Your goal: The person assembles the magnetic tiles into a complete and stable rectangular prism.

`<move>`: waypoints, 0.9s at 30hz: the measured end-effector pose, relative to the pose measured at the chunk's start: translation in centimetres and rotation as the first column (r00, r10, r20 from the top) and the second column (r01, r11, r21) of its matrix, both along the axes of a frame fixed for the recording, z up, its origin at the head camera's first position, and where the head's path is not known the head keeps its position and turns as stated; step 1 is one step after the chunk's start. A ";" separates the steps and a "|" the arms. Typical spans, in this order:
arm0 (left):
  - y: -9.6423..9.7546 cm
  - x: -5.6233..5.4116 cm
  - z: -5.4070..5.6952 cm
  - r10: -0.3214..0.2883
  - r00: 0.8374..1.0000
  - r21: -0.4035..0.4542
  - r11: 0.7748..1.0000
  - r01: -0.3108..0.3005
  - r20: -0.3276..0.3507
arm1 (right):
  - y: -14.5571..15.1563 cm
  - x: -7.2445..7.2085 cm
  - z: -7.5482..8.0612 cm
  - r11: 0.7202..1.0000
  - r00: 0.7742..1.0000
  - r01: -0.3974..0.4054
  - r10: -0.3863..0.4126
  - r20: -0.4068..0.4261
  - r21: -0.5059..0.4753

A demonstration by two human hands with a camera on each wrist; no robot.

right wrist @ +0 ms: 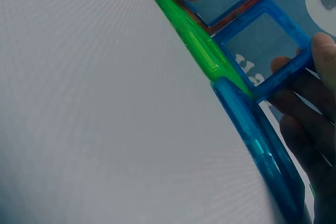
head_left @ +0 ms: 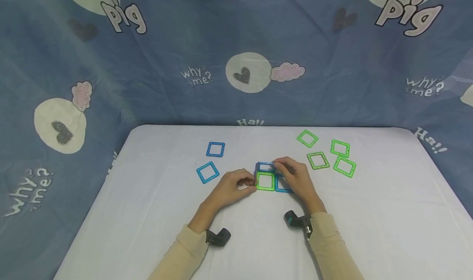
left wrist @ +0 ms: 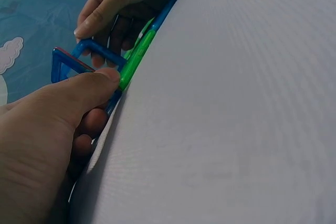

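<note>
Square see-through magnetic tiles are joined in front of me. A green tile [head_left: 274,182] lies flat, with a blue tile [right wrist: 252,135] flat against its right side. Along the green tile's back edge another blue tile [right wrist: 286,22] stands upright; my right hand [head_left: 295,175] pinches its far corner between thumb and fingers. A red tile [right wrist: 239,13], showing blue along some edges, stands up at the green tile's left side. My left hand [head_left: 234,185] pinches it low down with thumb and fingertips, and the thumb covers part of it in the left wrist view.
Two loose blue tiles [head_left: 215,155] [head_left: 207,180] lie to the left on the white table [head_left: 148,230]. Several green tiles [head_left: 345,174] lie loose at the back right. A blue patterned cloth [head_left: 166,99] hangs behind the table. Each wrist wears a black camera [head_left: 219,237].
</note>
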State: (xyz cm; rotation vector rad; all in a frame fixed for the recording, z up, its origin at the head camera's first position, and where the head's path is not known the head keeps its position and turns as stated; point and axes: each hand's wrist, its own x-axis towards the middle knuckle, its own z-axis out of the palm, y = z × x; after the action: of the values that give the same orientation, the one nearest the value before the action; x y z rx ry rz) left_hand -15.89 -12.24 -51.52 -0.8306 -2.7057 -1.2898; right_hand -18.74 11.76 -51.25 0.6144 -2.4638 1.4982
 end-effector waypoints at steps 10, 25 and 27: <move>-0.1 -0.1 0.0 0.001 1.000 -0.006 1.000 -0.001 0.004 | 0.0 -0.1 -0.2 1.000 0.999 0.007 -0.006 0.043 -0.018; -0.1 -0.1 0.0 0.000 1.000 -0.013 1.000 0.000 0.001 | -0.4 1.5 2.9 0.999 0.996 -0.006 0.010 0.092 -0.040; -0.1 0.0 0.0 -0.001 1.000 -0.013 1.000 0.001 0.003 | -0.4 1.5 2.9 0.999 0.995 -0.011 0.015 0.098 -0.048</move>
State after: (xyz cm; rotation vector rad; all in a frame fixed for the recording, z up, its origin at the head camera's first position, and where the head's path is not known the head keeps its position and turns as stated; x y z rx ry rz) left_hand -15.94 -12.37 -51.52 -0.8320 -2.7192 -1.2770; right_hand -17.26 11.37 -48.33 0.5619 -2.4923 1.6240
